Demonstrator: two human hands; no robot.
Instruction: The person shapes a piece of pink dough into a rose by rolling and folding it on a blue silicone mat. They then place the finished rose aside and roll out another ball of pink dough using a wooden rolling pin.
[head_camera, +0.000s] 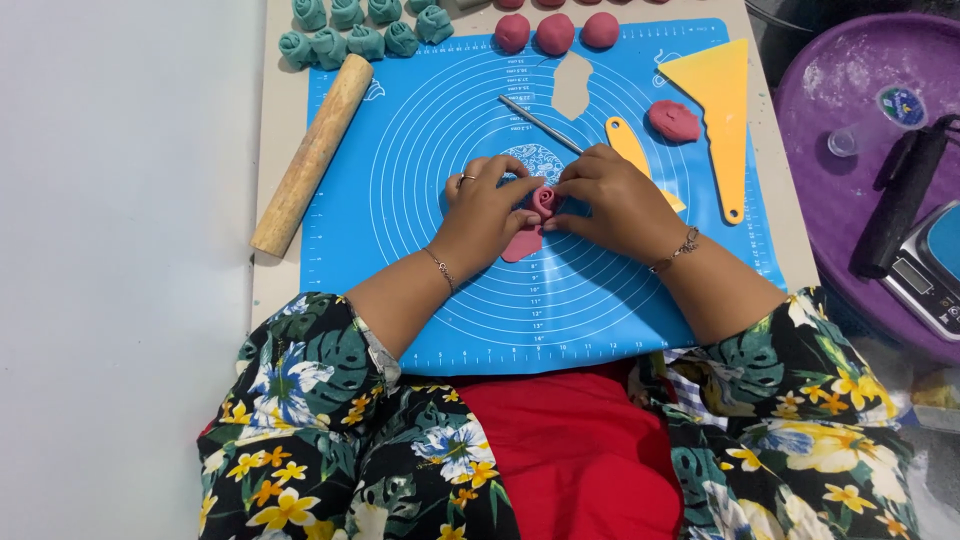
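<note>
Head view looks down on a blue silicone mat (420, 300), a wooden rolling pin (312, 155) lying at its left edge. At mat centre, left hand (490, 205) and right hand (610, 200) pinch a pink dough rose (543, 198) between their fingertips. It stands upright, equally close to both, with a flat pink piece (522, 245) just nearer.

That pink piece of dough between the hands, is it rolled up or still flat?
Rolled up: the pink dough piece shows a spiral, rose-like top pinched between the left hand and right hand; a flat tail lies below on the blue mat.
</note>
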